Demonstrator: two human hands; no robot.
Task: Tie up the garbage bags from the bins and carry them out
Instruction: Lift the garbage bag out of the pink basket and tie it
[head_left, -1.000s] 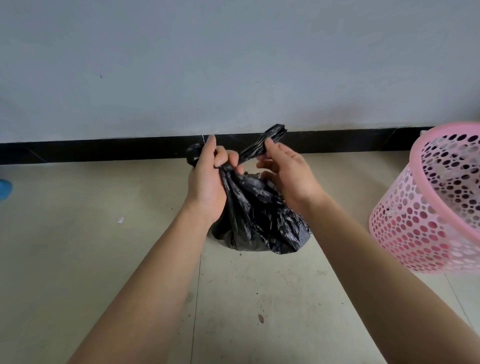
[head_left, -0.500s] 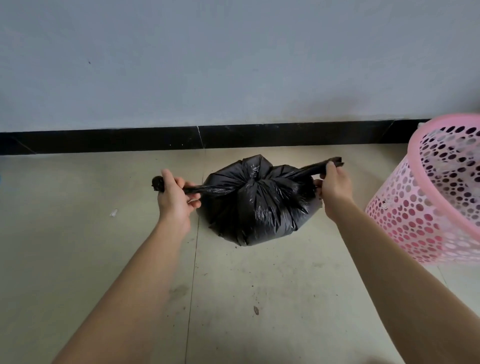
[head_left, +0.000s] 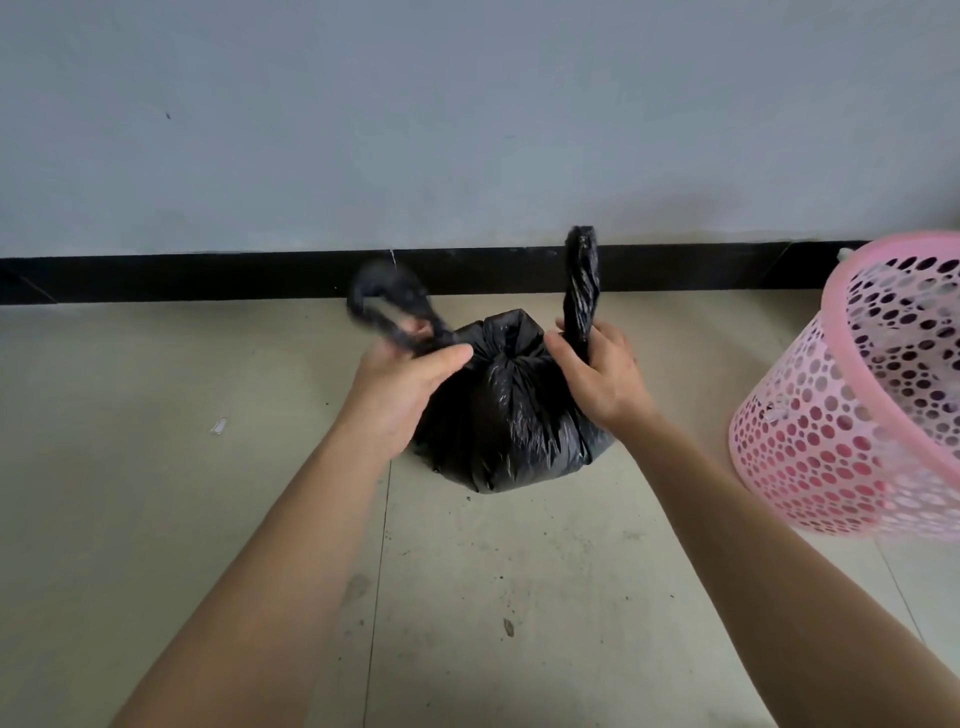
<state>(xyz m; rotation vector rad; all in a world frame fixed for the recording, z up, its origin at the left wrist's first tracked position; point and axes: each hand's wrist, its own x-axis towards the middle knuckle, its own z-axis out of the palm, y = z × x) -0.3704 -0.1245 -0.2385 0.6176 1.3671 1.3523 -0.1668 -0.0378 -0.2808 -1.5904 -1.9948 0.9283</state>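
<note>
A full black garbage bag (head_left: 511, 421) sits on the tiled floor near the wall, its neck gathered into a first knot at the top. My left hand (head_left: 402, 387) grips the bag's left tail, which curls in a blurred loop above my fingers. My right hand (head_left: 597, 374) holds the right tail, a twisted black strip (head_left: 581, 283) that stands straight up. Both hands press close against the knot from either side.
A pink perforated plastic bin (head_left: 841, 415) stands tilted at the right edge, close to my right forearm. A black skirting board (head_left: 208, 278) runs along the grey wall behind the bag. Small scraps and dirt specks lie on the floor tiles.
The tails were pulled wide apart to left and right half a second ago. Both hands have since come back in to the knot, with the tails lifted upward.
</note>
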